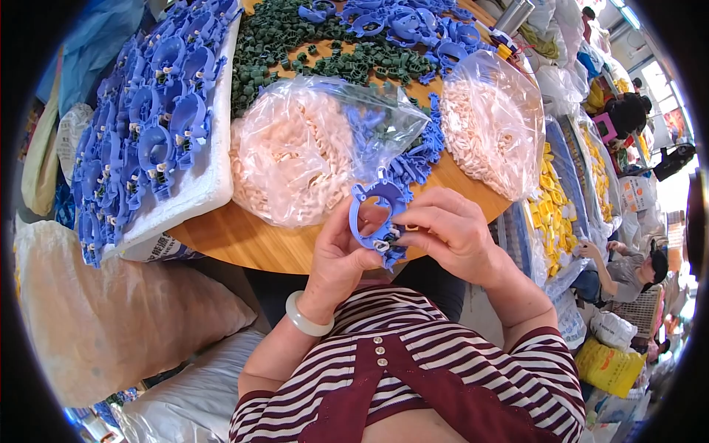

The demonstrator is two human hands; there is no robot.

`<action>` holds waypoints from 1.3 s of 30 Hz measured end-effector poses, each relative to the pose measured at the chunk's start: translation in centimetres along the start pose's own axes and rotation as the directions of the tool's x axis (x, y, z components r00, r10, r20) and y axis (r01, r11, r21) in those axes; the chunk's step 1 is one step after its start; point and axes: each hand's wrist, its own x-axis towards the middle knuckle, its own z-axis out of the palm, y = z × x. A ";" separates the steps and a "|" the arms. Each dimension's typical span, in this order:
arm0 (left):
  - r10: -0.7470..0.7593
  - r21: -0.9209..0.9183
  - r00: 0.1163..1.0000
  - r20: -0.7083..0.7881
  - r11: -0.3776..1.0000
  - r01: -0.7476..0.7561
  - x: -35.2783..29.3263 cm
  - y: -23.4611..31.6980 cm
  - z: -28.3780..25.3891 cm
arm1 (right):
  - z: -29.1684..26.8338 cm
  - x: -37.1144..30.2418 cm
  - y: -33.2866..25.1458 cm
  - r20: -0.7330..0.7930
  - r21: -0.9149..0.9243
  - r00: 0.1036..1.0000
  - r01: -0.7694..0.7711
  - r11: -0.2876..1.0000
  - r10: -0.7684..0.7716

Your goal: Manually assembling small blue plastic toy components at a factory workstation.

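Observation:
Near the front edge of the round wooden table, my left hand [334, 247] grips a blue plastic part [369, 221] with a round ring opening. My right hand [450, 232] is pinched at the part's lower right side, by a small white piece and a dark piece; what exactly its fingertips hold is hidden. Just beyond my hands lies a clear bag of pale pink small pieces [295, 148]. A pile of small blue pieces [413, 162] lies beside it. Dark green small parts [317, 55] spread farther back, next to more blue ring parts [406, 22].
At left, a white foam tray [210, 192] carries rows of blue ring parts. A second clear bag of pink pieces [491, 122] sits on the right of the wooden table [229, 247]. Large sacks [111, 310] stand at lower left. Another person [628, 273] sits by yellow parts [554, 214].

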 end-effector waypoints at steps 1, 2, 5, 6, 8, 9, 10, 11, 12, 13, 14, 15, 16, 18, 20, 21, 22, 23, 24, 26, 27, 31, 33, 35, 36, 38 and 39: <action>-0.003 -0.011 1.000 -0.008 1.000 0.003 0.0 0.0 0.0 | 0.1 0.0 -0.1 -0.041 0.022 0.999 -0.034 0.999 0.035; -0.006 -0.022 1.000 -0.016 1.000 0.006 0.0 0.0 0.0 | 0.0 0.0 -0.2 -0.041 0.022 0.999 -0.034 0.999 0.035; 0.010 0.002 1.000 -0.022 1.000 -0.010 0.1 0.1 0.1 | -0.1 -0.1 -0.2 -0.035 0.092 0.998 -0.047 0.995 0.051; 0.010 0.002 1.000 -0.021 1.000 -0.010 0.0 0.0 0.2 | -0.1 -0.1 0.0 -0.020 0.080 0.999 -0.032 0.996 0.033; 0.006 0.010 0.999 -0.049 1.000 -0.006 0.0 -0.1 0.3 | -0.1 0.0 0.4 -0.004 0.068 1.000 -0.015 0.998 0.015; 0.005 0.011 0.999 -0.049 1.000 -0.005 0.0 0.0 0.4 | 0.0 0.1 0.6 -0.006 0.056 1.000 -0.005 0.998 0.005; -0.002 0.017 0.999 -0.046 1.000 0.003 0.1 0.2 0.5 | 0.1 0.1 0.6 -0.008 0.043 1.000 0.006 0.999 -0.005; -0.008 0.024 0.999 -0.044 1.000 0.009 0.1 0.4 0.6 | 0.1 -0.1 0.6 -0.010 0.044 1.000 0.006 0.999 -0.005; -0.007 0.027 0.999 -0.042 1.000 0.008 0.1 0.3 0.4 | 0.2 -0.2 0.5 -0.004 0.078 1.000 -0.022 0.997 0.022; -0.016 -0.001 1.000 -0.009 1.000 0.016 0.1 0.2 0.1 | 0.2 -0.2 0.5 0.003 0.111 0.999 -0.049 0.993 0.049; -0.025 -0.027 0.999 0.025 0.999 0.026 0.1 0.2 0.0 | 0.1 -0.2 0.6 0.000 0.111 0.999 -0.046 0.993 0.047; -0.023 -0.023 0.999 0.027 0.999 0.024 0.1 0.4 0.0 | -0.2 -0.3 0.7 -0.004 0.204 0.997 -0.069 0.977 0.071; -0.081 -0.122 0.995 0.065 0.989 0.089 0.2 0.8 0.3 | -0.4 -0.3 0.9 -0.005 0.296 0.995 -0.090 0.951 0.095; -0.136 -0.212 0.985 0.108 0.965 0.157 0.3 1.4 0.8 | -1.0 0.0 0.8 -0.061 0.324 0.972 -0.195 0.926 0.227; -0.208 -0.155 0.976 0.070 0.964 0.216 0.3 1.8 1.4 | -1.4 0.4 1.6 -0.016 0.384 0.909 -0.378 0.842 0.416; -0.211 -0.150 0.975 0.073 0.964 0.220 0.5 1.8 1.3 | -1.4 0.6 1.7 -0.023 0.387 0.909 -0.376 0.842 0.417; -0.250 -0.145 0.963 0.103 0.954 0.263 0.6 1.7 1.2 | -1.2 0.9 1.7 0.047 0.458 0.883 -0.435 0.775 0.467; -0.289 -0.138 0.948 0.131 0.942 0.306 0.7 1.8 1.2 | -1.0 1.2 1.8 0.123 0.521 0.853 -0.491 0.699 0.508; -0.292 -0.132 0.948 0.130 0.942 0.308 0.8 2.0 1.3 | -1.0 1.3 1.9 0.142 0.527 0.868 -0.473 0.706 0.476; -0.370 -0.147 0.916 0.158 0.908 0.392 1.0 2.5 1.7 | -1.4 1.5 1.9 0.207 0.565 0.842 -0.518 0.642 0.498; -0.373 -0.140 0.914 0.159 0.908 0.395 1.0 2.7 2.1 | -1.7 1.5 2.0 0.274 0.592 0.812 -0.565 0.575 0.515; -0.146 0.324 0.976 -0.160 0.926 0.192 0.5 2.8 3.4 | -0.6 0.3 3.8 0.254 0.700 0.822 -0.520 0.490 0.510; 0.084 0.588 0.982 -0.167 0.808 0.031 -0.1 2.9 3.8 | -0.9 0.0 3.4 0.275 0.707 0.775 -0.564 0.426 0.569; 0.442 0.913 0.857 0.266 0.169 -0.371 -0.8 3.9 4.4 | -1.2 -0.2 3.2 0.255 0.695 0.779 -0.560 0.451 0.573; 0.414 0.899 0.827 0.380 0.045 -0.436 -1.1 4.6 5.8 | -1.3 -0.4 3.2 0.244 0.678 0.782 -0.561 0.476 0.574; 0.258 0.855 0.821 0.510 -0.048 -0.517 -0.6 4.6 6.4 | -1.3 -0.8 3.4 0.235 0.681 0.785 -0.553 0.479 0.573; 0.090 0.792 0.788 0.609 -0.124 -0.598 -0.3 4.6 6.6 | -1.3 -1.0 3.6 0.230 0.682 0.789 -0.549 0.484 0.570</action>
